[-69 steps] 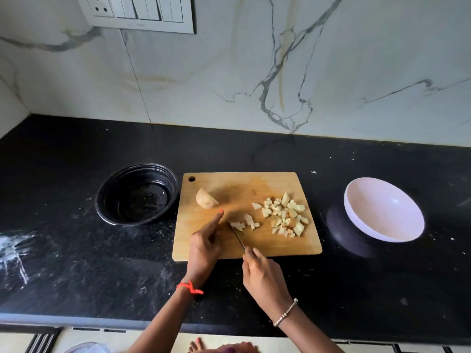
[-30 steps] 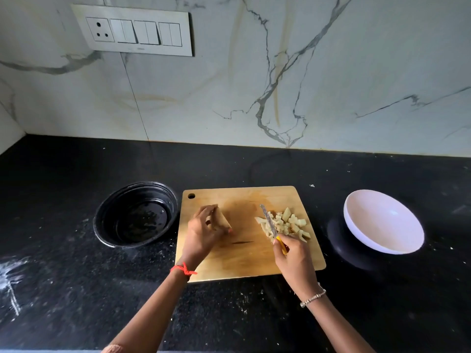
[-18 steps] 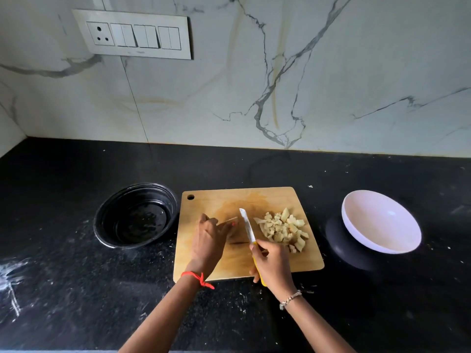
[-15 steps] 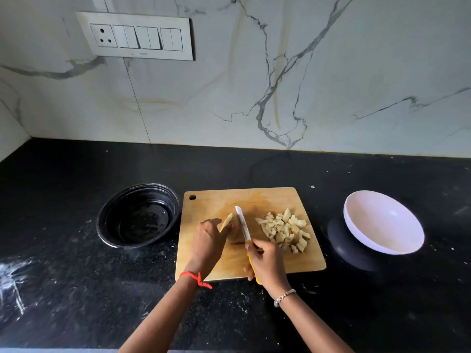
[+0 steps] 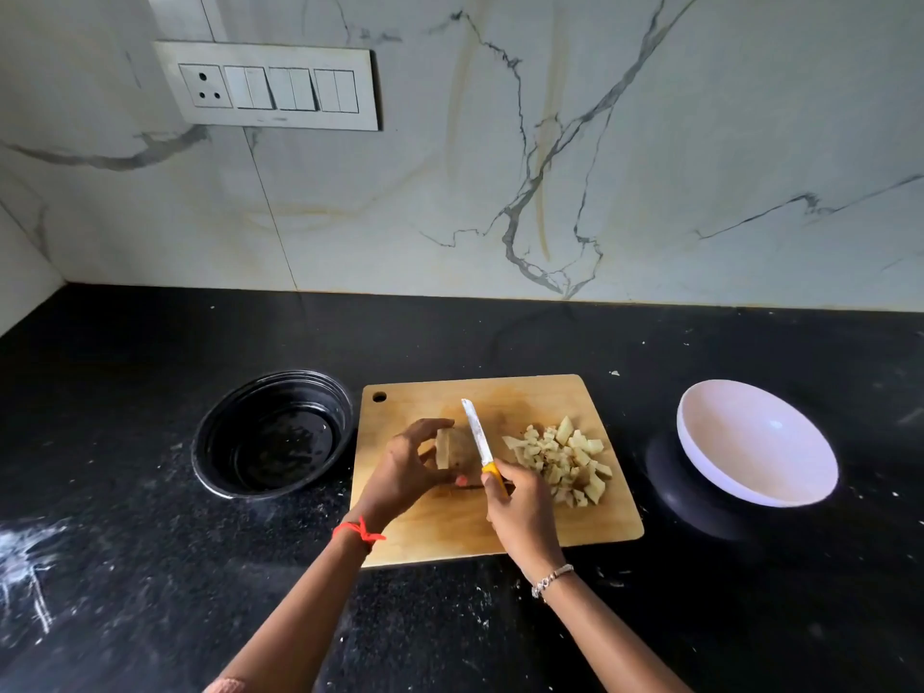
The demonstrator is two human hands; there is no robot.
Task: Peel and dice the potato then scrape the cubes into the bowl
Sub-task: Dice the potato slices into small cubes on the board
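Black bowl (image 5: 220,422) on the desk (image 5: 150,567), left of the cutting board (image 5: 550,517). Left grip (image 5: 405,472) pinches the potato piece (image 5: 450,450) over the board. Knife (image 5: 477,437) blade just right of the piece; right grip (image 5: 520,512) curled round its yellow handle. Cubes (image 5: 560,460) piled beside the blade. White bowl (image 5: 725,457) far right.

A home kitchen: black stone counter (image 5: 150,567), marble backsplash (image 5: 650,142), cutting board (image 5: 425,532).

Bare left hand (image 5: 405,473) with red knotted wrist thread (image 5: 359,531); bare right hand (image 5: 521,515) with silver beaded bracelet (image 5: 551,578).
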